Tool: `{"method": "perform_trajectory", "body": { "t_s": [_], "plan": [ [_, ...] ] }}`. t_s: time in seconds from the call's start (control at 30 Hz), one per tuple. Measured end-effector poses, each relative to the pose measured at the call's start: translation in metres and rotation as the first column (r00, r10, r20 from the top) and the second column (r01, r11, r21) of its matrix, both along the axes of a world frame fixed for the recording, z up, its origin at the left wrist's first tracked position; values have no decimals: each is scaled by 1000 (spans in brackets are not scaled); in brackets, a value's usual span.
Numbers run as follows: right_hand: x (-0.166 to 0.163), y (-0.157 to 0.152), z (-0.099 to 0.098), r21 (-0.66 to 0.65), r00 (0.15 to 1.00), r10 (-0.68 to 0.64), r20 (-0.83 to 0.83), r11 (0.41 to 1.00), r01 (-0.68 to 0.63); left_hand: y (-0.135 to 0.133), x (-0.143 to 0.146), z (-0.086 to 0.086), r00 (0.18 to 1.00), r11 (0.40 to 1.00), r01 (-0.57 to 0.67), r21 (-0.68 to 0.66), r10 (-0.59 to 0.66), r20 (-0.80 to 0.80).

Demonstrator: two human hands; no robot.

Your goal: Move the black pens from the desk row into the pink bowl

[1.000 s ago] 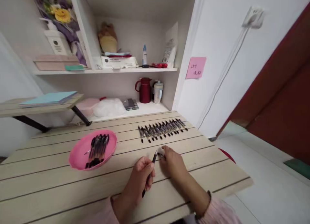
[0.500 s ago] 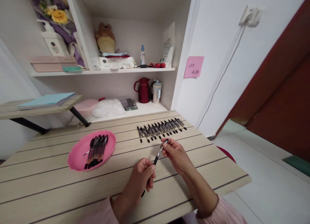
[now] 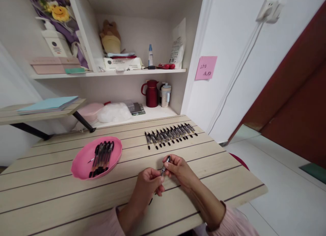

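Observation:
My left hand (image 3: 149, 185) is closed around the barrel of a black gel pen, whose lower end (image 3: 150, 201) sticks out below the fingers. Pinched in my right hand (image 3: 179, 170) is a clear and black pen cap (image 3: 165, 164), in line with the pen and over its upper end. How far the cap sits on the pen is hidden by my fingertips. Beyond my hands, a slanted row of several black pens (image 3: 169, 135) lies on the table. To the left, a pink bowl (image 3: 76, 168) holds several black-capped pens (image 3: 102, 157).
The striped wooden table (image 3: 63, 202) meets a white shelf unit at the back. On the shelf stand a dark red jug (image 3: 152, 94) and a pale cup (image 3: 165, 95). A small raised stand (image 3: 78, 108) with blue paper is at left. A pink note (image 3: 206, 68) hangs on the wall.
My hands have come closer together; my right hand moved down and left with the cap towards the pen. The pen's dark grip, visible between my hands before, is now covered.

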State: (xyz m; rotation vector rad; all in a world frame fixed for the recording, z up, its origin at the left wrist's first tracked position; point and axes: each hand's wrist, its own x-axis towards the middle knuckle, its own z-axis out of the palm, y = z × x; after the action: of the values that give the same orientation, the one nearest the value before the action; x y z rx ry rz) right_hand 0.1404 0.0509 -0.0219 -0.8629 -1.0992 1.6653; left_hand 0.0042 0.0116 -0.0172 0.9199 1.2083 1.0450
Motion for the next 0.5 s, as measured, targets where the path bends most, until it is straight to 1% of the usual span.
{"method": "perform_trajectory", "body": {
  "t_s": [0.23,0.37,0.43,0.5],
  "plan": [
    [-4,-3,-1,-16,999,-10,-38,1000,9,2,-1,-6,998,999,-39,11,40,-46],
    [-6,-6,-2,-47,999,-18,-38,999,16,6,-1,-8,999,1000,-11,20,12,-53],
    [-7,-7,-2,-37,999,-24,-38,999,23,9,-2,-5,998,998,-15,56,18,-64],
    [-7,-8,-3,-23,999,-41,-12,999,40,13,-10,4,991,990,-65,128,79,-108]
  ]
}}
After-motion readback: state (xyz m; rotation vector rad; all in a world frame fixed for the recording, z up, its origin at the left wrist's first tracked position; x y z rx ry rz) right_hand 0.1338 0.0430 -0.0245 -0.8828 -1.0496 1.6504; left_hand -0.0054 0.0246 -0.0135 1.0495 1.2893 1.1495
